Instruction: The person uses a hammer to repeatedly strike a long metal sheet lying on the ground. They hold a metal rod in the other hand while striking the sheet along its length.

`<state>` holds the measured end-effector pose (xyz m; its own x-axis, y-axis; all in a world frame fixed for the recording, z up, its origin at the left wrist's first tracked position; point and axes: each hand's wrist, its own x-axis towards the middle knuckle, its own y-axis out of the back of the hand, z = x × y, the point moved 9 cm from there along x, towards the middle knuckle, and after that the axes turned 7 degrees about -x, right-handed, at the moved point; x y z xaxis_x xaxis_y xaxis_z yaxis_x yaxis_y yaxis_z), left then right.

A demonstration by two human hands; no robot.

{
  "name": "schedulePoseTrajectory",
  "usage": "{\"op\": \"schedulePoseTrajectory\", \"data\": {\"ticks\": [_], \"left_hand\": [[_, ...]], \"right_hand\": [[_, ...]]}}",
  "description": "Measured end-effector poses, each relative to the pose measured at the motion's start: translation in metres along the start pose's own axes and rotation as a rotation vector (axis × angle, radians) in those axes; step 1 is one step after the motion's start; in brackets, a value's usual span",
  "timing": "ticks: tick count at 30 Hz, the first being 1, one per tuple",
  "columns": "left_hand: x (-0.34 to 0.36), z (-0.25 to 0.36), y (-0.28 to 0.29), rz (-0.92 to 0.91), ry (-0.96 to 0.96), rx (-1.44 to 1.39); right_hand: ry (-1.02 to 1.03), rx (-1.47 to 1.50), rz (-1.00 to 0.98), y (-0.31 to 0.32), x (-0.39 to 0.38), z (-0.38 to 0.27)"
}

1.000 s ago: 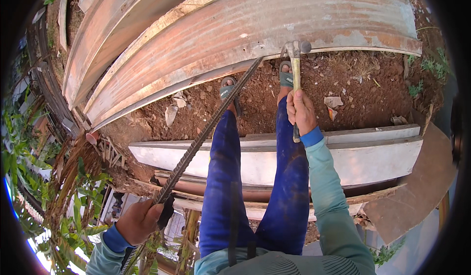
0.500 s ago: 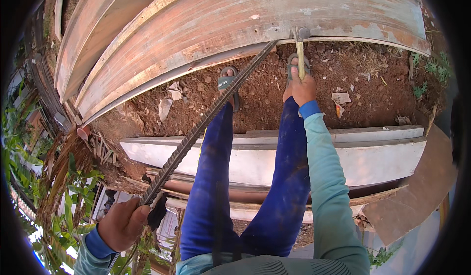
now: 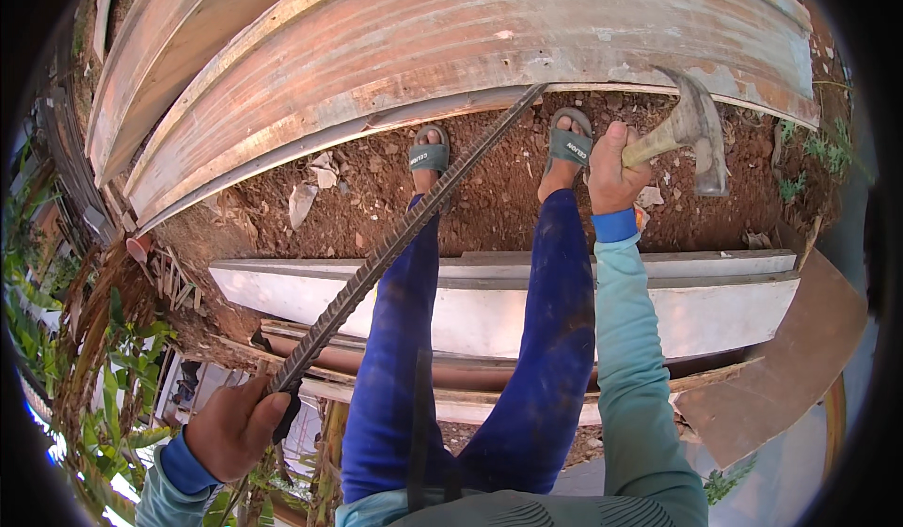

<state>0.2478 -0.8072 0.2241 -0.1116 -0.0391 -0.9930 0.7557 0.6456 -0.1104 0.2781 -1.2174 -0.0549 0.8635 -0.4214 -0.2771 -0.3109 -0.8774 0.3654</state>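
My left hand (image 3: 231,427) is closed around the lower part of a long ribbed steel bar (image 3: 376,262), low on the left. The bar slants up and to the right, and its far tip meets the near edge of a large wooden panel (image 3: 451,43) with worn reddish paint. My right hand (image 3: 618,175) grips a claw hammer (image 3: 694,130) by its wooden handle. The hammer's head is raised to the right of that hand, over the soil and the panel's edge, apart from the bar. Part of the handle is hidden in my fist.
White boards (image 3: 508,311) lie across the ground at my legs, with more planks beside them. My sandalled feet stand on reddish soil (image 3: 489,207) strewn with chips. A brown sheet (image 3: 781,358) lies at the right. More panels lean at the upper left, above green plants (image 3: 103,405).
The hammer has swung from upright at the panel's edge to a tilt rightward, its head now nearer to me. My right hand has shifted slightly right. The bar is still in my left hand.
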Motion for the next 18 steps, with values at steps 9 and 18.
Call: {"op": "schedulePoseTrajectory", "data": {"ticks": [9,18], "left_hand": [[0.002,0.000,0.011,0.001,-0.024,0.047],[0.010,-0.011,0.014,0.006,0.012,0.042]], "right_hand": [[-0.487,-0.636,-0.165,-0.011,-0.030,0.131],[0.053,-0.645,0.006,-0.016,0.005,0.207]]}}
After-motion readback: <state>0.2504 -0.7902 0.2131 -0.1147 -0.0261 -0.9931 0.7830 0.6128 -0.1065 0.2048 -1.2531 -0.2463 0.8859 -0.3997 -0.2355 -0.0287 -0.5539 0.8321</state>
